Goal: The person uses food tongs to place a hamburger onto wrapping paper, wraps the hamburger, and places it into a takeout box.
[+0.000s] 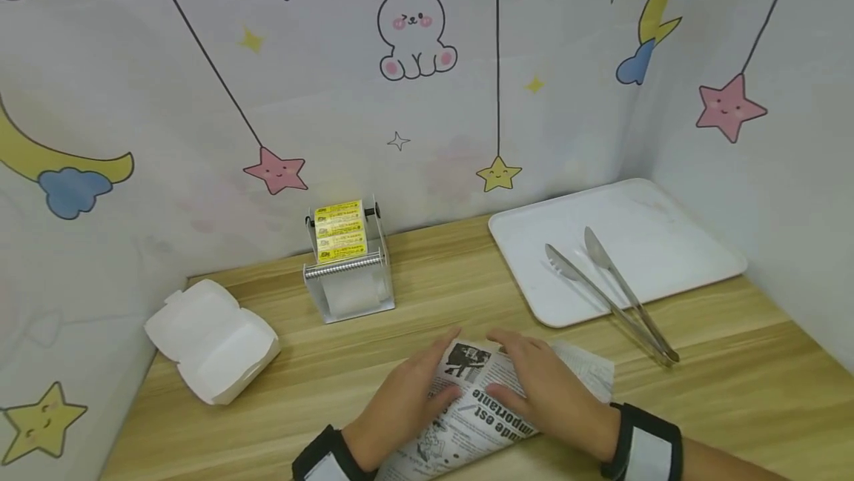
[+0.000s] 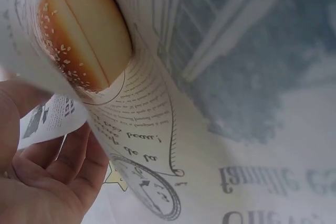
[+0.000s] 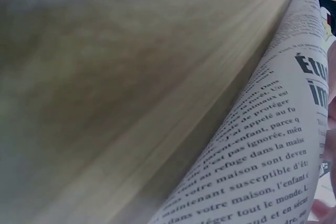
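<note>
A sheet of newsprint-patterned wrapping paper (image 1: pixel 477 433) is folded over at the front of the table. Inside the fold, the left wrist view shows a sesame bun (image 2: pixel 97 30); the head view hides it. My left hand (image 1: pixel 405 401) grips the fold's left side, thumb on top and fingers toward the far edge. On the other side my right hand (image 1: pixel 550 392) holds the paper in the same way, thumb pointing inward. The right wrist view shows the rolled edge of the paper (image 3: pixel 262 145) close to the wood, with only parts of fingers at its right border.
An open white takeout box (image 1: pixel 230 355) stands at the left. Behind the hands is a label dispenser (image 1: pixel 350 266) with a yellow label roll (image 1: pixel 340 233). Metal tongs (image 1: pixel 627 299) lie partly on a white tray (image 1: pixel 694 259) at the right. Walls border the wooden table (image 1: pixel 320 377).
</note>
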`<state>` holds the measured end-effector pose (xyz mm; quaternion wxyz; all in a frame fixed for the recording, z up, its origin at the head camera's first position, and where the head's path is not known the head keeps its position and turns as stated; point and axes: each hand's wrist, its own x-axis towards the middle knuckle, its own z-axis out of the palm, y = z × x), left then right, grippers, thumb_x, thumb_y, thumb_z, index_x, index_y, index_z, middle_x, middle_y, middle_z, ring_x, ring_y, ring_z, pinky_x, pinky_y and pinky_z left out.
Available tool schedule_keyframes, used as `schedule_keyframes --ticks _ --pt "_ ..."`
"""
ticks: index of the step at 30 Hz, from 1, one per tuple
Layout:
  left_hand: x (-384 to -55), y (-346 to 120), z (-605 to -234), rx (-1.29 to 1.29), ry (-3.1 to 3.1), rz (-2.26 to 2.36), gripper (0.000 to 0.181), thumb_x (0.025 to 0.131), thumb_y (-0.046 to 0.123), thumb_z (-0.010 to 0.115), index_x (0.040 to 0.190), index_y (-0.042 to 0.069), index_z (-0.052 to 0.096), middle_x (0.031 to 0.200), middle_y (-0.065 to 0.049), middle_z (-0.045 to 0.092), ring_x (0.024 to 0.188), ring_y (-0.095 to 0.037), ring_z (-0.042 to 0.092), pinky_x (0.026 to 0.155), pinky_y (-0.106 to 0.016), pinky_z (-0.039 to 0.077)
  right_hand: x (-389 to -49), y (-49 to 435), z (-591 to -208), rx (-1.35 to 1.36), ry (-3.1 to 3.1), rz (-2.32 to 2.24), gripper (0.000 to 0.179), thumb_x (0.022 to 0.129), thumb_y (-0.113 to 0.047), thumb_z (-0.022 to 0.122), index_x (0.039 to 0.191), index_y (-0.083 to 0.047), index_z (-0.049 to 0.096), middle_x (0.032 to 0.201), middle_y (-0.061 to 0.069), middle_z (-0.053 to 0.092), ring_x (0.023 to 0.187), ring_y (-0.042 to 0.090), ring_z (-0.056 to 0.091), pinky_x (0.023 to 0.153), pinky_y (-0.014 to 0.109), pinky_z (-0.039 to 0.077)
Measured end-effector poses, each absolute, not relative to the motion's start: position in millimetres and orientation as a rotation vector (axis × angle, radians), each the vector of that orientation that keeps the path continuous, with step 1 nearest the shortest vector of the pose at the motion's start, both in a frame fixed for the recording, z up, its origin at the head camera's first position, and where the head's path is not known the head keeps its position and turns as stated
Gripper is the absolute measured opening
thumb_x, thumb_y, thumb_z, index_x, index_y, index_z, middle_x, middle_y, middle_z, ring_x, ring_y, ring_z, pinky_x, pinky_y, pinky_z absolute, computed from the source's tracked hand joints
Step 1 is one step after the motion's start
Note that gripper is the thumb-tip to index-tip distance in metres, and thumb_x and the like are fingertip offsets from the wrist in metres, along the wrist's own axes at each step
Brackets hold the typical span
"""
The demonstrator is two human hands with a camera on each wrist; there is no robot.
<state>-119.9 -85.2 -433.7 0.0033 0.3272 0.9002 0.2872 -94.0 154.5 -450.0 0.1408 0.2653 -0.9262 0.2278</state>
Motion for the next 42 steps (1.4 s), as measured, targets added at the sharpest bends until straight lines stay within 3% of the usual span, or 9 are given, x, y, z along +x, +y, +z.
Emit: schedule_keyframes --ticks 7,11,14,17,21,24,27,34,42 --pt "-120 -85 -437 0.951 2.873 0.959 0.100 0.088 0.021 0.081 0.164 0.017 0.017 0.136 -0.011 0.057 0.108 -0.021 0.065 0.086 -0.040 0.058 -91 158 -450 0.956 -2.615 0.509 0.067 0.087 -0.055 0.075 0.134 -0.013 0.054 0.149 0.019 0.048 0.132 0.032 0.052 0.107 0.060 0.040" --pt "-121 -85 -439 1.092 2.915 0.882 0.071 0.088 0.024 0.081 0.150 0.011 0.049 0.148 -0.013 0.047 0.127 -0.025 0.056 0.098 -0.043 0.053 -89 158 -451 0.995 -2.679 0.475 0.070 0.093 -0.062 0.063 0.140 -0.010 0.056 0.149 0.015 0.050 0.134 0.029 0.051 0.109 0.065 0.034" --pt "-122 -84 -441 1.197 2.885 0.782 0.038 0.095 0.022 0.074 0.130 0.010 0.067 0.139 -0.007 0.059 0.128 -0.023 0.056 0.103 -0.041 0.050 -87 158 -452 0.998 -2.742 0.455 0.070 0.097 -0.062 0.056 0.142 -0.009 0.057 0.146 0.012 0.055 0.133 0.028 0.052 0.110 0.067 0.032" --pt "-121 -83 -442 1.209 2.818 0.744 0.026 0.102 0.019 0.064 0.125 0.009 0.070 0.125 -0.001 0.068 0.118 -0.016 0.063 0.101 -0.037 0.052 -87 158 -452 1.003 -2.787 0.432 0.068 0.099 -0.062 0.051 0.142 -0.010 0.057 0.142 0.009 0.059 0.133 0.029 0.053 0.111 0.069 0.030" --pt "-117 -84 -441 1.183 2.769 0.683 0.045 0.100 0.043 0.064 0.132 0.010 0.065 0.128 -0.003 0.068 0.118 -0.018 0.064 0.100 -0.038 0.053 -86 158 -450 1.016 -2.826 0.429 0.067 0.101 -0.062 0.048 0.143 -0.010 0.056 0.141 0.008 0.060 0.132 0.028 0.054 0.111 0.070 0.028" --pt "-113 -86 -440 1.200 2.758 0.562 0.079 0.084 0.065 0.072 0.140 0.011 0.056 0.134 -0.004 0.064 0.120 -0.018 0.061 0.100 -0.039 0.051 -86 158 -450 1.017 -2.846 0.440 0.067 0.101 -0.062 0.047 0.144 -0.011 0.054 0.141 0.008 0.059 0.133 0.028 0.053 0.112 0.070 0.027" --pt "-110 -86 -442 1.213 2.758 0.485 0.095 0.075 0.068 0.078 0.144 0.011 0.049 0.137 -0.004 0.061 0.122 -0.017 0.059 0.100 -0.039 0.049 -87 158 -449 1.021 -2.862 0.476 0.067 0.101 -0.062 0.047 0.145 -0.011 0.053 0.142 0.008 0.058 0.134 0.028 0.052 0.112 0.070 0.026" --pt "-108 -82 -447 1.190 2.786 0.452 0.079 0.074 0.054 0.087 0.133 0.015 0.050 0.124 0.001 0.064 0.114 -0.013 0.058 0.094 -0.037 0.049 -94 173 -446 0.951 -2.895 0.643 0.064 0.103 -0.056 0.049 0.143 -0.006 0.053 0.141 0.009 0.059 0.131 0.030 0.054 0.112 0.066 0.031" --pt "-106 -79 -448 1.192 2.799 0.423 0.075 0.075 0.049 0.088 0.129 0.015 0.049 0.122 0.000 0.063 0.112 -0.013 0.058 0.092 -0.037 0.049 -118 223 -440 0.619 -2.897 0.706 0.018 0.098 -0.013 0.066 0.112 -0.006 0.074 0.108 0.005 0.074 0.100 0.026 0.070 0.087 0.047 0.056"
